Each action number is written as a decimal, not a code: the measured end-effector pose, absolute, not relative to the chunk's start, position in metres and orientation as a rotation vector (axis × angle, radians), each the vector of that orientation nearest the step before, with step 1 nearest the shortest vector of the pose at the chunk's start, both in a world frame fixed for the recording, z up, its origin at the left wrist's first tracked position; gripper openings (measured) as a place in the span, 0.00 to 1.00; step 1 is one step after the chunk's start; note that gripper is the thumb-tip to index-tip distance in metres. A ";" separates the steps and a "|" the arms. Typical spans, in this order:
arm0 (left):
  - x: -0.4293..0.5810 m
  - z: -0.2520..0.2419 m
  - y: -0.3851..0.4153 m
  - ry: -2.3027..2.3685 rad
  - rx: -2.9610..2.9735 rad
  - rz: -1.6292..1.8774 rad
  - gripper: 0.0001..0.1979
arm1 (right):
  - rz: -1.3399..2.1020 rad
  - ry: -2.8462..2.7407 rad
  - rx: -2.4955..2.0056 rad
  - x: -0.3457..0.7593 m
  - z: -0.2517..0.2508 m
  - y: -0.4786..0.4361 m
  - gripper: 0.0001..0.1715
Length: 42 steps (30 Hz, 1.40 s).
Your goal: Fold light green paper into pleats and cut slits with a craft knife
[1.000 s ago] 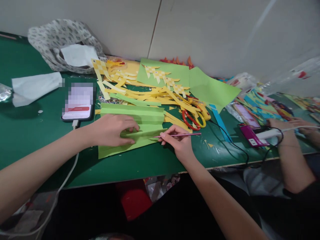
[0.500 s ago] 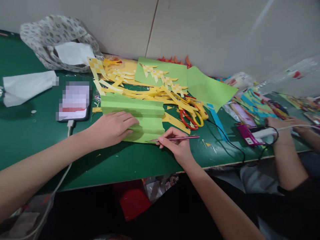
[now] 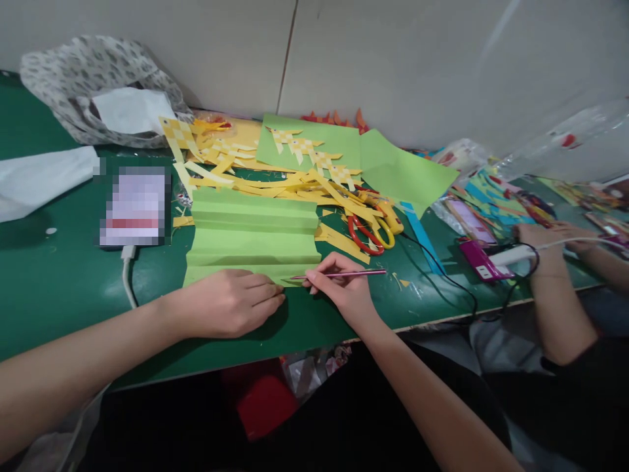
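Observation:
A light green sheet [image 3: 250,242] with several crosswise folds lies on the dark green table. My left hand [image 3: 236,301] is at its near edge, fingers pressed together at the paper's rim, close to the pen tip. My right hand [image 3: 339,282] holds a thin pink metallic pen-like tool [image 3: 366,272], its pointed end over the sheet's near right corner. Yellow paper strips [image 3: 295,187] lie in a heap beyond the sheet. Scissors with red handles [image 3: 363,237] rest to its right.
A phone [image 3: 137,203] with a white cable lies left, near a patterned cloth bag [image 3: 103,59]. Checkered paper birds [image 3: 304,147] rest on green paper behind. A purple power adapter [image 3: 476,261] and another person's hands [image 3: 540,242] are at right.
My left hand has moved from the middle of the sheet down to its near edge, uncovering the folds. My right hand keeps its hold on the tool. The view has shifted slightly.

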<state>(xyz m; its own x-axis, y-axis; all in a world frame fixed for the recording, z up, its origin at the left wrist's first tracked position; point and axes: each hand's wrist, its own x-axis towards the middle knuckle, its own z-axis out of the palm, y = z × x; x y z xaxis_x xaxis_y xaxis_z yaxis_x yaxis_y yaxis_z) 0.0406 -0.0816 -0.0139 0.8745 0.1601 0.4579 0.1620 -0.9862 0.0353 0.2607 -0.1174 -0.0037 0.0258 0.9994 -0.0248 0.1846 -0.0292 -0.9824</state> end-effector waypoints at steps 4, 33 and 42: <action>0.041 -0.019 -0.085 -0.140 -2.936 -0.698 0.12 | 1.132 -1.297 -1.393 0.260 -0.003 -0.116 0.15; 0.035 -0.020 -0.089 -0.172 -2.942 -0.497 0.15 | 1.134 -1.176 -1.396 0.270 -0.009 -0.113 0.13; 0.034 -0.019 -0.088 -0.161 -2.922 -0.502 0.15 | 1.094 -1.163 -1.378 0.282 -0.013 -0.114 0.13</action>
